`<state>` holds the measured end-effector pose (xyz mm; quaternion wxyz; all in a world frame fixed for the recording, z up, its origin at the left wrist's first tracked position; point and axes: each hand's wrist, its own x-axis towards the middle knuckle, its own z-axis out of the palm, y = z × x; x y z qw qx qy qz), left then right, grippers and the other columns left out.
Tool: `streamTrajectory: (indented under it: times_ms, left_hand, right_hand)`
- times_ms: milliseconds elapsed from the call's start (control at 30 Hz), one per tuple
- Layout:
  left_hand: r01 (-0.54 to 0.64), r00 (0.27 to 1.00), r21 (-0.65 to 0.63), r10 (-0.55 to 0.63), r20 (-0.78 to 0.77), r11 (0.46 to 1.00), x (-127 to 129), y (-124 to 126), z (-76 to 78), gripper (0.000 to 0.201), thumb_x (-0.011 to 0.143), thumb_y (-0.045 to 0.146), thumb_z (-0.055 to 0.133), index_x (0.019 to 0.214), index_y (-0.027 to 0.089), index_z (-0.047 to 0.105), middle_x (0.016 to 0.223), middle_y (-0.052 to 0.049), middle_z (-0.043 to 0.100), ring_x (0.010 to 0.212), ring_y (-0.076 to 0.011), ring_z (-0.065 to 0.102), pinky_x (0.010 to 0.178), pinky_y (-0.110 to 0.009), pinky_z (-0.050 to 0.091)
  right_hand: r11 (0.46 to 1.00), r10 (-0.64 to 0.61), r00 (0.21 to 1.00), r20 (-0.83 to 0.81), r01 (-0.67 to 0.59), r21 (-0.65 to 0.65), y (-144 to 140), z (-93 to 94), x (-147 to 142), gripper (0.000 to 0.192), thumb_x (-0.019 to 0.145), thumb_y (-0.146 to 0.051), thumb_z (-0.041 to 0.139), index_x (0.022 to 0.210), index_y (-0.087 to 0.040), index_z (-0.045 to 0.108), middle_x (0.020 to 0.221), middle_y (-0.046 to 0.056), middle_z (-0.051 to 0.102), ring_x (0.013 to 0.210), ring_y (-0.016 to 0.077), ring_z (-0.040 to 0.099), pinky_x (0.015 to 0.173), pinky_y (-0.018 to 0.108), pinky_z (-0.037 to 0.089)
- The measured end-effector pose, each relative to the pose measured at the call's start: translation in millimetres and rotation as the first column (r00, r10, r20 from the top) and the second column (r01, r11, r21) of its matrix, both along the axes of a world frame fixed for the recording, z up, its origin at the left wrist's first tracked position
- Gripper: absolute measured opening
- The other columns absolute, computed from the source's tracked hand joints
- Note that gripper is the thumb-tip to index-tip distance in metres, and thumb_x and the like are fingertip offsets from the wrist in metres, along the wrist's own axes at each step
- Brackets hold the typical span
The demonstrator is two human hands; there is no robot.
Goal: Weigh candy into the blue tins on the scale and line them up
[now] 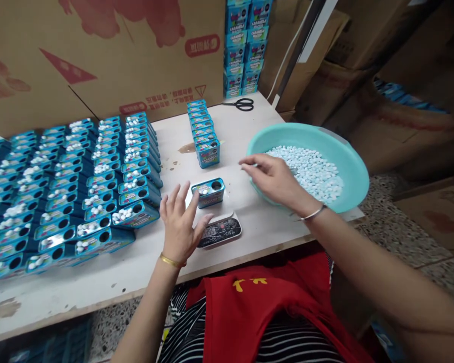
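My left hand (181, 222) is open, fingers spread, just left of a blue tin box (211, 196) with a round hole and a few white candies on its top. The tin stands upright by a small black-faced digital scale (223, 230); whether it rests on the scale's plate is hard to see. At the left rim of a turquoise basin (353, 171), my right hand (274, 179) has its thumb and fingers closed in a pinch. It seems to hold a metal spoon (294, 171), mostly hidden behind the hand. White candies (318, 174) fill the basin's bottom.
Rows of blue tins (98, 186) topped with white candies cover the table's left side. A short row of tins (208, 151) stands behind the scale. Scissors (244, 104) lie at the back beside stacked tins (234, 50). A large carton (109, 55) borders the table's rear.
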<state>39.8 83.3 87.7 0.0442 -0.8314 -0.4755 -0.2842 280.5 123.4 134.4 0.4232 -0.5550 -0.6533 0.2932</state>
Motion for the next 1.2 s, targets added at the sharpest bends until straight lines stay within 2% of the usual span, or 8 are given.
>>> streamTrajectory:
  times_ms: [133,267,367,500,700,967,1067,1200]
  left_hand:
    - [0.048,0.997,-0.005,-0.048,-0.065,0.999,24.3,12.1,3.0,0.049,0.086,0.047,0.052,0.125,0.018,0.050,0.144,-0.014,0.040,0.136,-0.0312,0.030,0.111,-0.055,0.016]
    - [0.067,0.997,-0.028,-0.069,-0.047,0.997,41.9,21.6,8.1,0.046,0.086,0.047,0.052,0.123,0.020,0.051,0.145,-0.013,0.038,0.138,-0.0306,0.028,0.112,-0.057,0.011]
    - [0.056,0.998,-0.009,-0.055,0.030,0.998,38.1,21.5,13.0,0.044,0.085,0.043,0.055,0.123,0.021,0.051,0.143,-0.013,0.041,0.137,-0.0291,0.031,0.111,-0.055,0.017]
    - [0.010,0.985,-0.032,-0.004,0.171,0.999,9.6,4.9,11.1,0.035,0.085,0.033,0.058,0.118,0.021,0.054,0.130,-0.012,0.051,0.126,-0.0242,0.045,0.104,-0.046,0.036]
    - [-0.155,0.961,-0.177,0.189,0.200,0.972,-47.1,-42.1,-22.0,0.025,0.087,0.029,0.054,0.108,0.017,0.059,0.114,-0.012,0.058,0.108,-0.0217,0.054,0.094,-0.040,0.044]
    - [-0.258,0.941,-0.311,0.311,0.136,0.915,-76.7,-77.1,-75.4,0.023,0.087,0.031,0.051,0.103,0.016,0.060,0.105,-0.011,0.059,0.100,-0.0217,0.055,0.090,-0.039,0.044]
    - [-0.279,0.942,-0.284,0.319,0.104,0.917,-75.9,-77.2,-82.3,0.023,0.087,0.031,0.052,0.102,0.016,0.061,0.105,-0.011,0.060,0.100,-0.0228,0.055,0.089,-0.040,0.043]
    - [-0.277,0.942,-0.283,0.317,0.107,0.918,-77.0,-76.1,-82.1,0.023,0.087,0.031,0.051,0.102,0.017,0.061,0.104,-0.011,0.061,0.100,-0.0229,0.055,0.089,-0.040,0.043]
  right_hand:
    - [0.976,-0.158,0.959,0.233,0.188,-0.112,-14.7,-21.2,70.4,0.026,0.084,-0.038,0.053,0.093,-0.019,0.067,0.094,0.009,0.068,0.084,0.0218,0.061,0.076,0.035,0.046]
    - [0.926,-0.052,0.811,0.583,0.258,-0.275,-25.3,-49.5,122.8,0.046,0.079,-0.052,0.054,0.105,-0.016,0.065,0.105,0.015,0.065,0.091,0.0289,0.061,0.076,0.040,0.047]
    - [0.901,0.127,0.744,0.656,0.190,-0.390,-23.5,-60.5,131.4,0.061,0.072,-0.059,0.057,0.111,-0.013,0.062,0.113,0.018,0.062,0.103,0.0336,0.057,0.080,0.042,0.047]
    - [0.893,0.238,0.689,0.684,0.121,-0.433,-14.8,-57.8,119.7,0.056,0.073,-0.048,0.058,0.114,-0.011,0.060,0.106,0.018,0.064,0.097,0.0326,0.059,0.076,0.040,0.048]
    - [0.931,0.141,0.717,0.682,0.137,-0.337,-14.1,-49.7,121.7,0.027,0.078,-0.028,0.052,0.096,-0.014,0.068,0.094,0.014,0.068,0.090,0.0297,0.062,0.078,0.039,0.046]
    - [0.931,-0.144,0.869,0.474,0.282,-0.234,-18.6,-43.2,129.5,0.007,0.071,-0.028,0.064,0.068,-0.021,0.065,0.060,0.006,0.059,0.061,0.0217,0.054,0.060,0.036,0.042]
    - [0.937,-0.154,0.981,0.115,0.182,-0.298,-18.5,-17.5,95.7,0.018,0.073,-0.035,0.066,0.077,-0.018,0.066,0.057,0.002,0.056,0.052,0.0142,0.050,0.050,0.029,0.039]
    - [0.974,-0.016,0.994,-0.106,-0.008,-0.226,-8.8,14.3,28.1,0.020,0.074,-0.034,0.067,0.080,-0.015,0.065,0.062,0.001,0.058,0.055,0.0114,0.051,0.052,0.027,0.040]
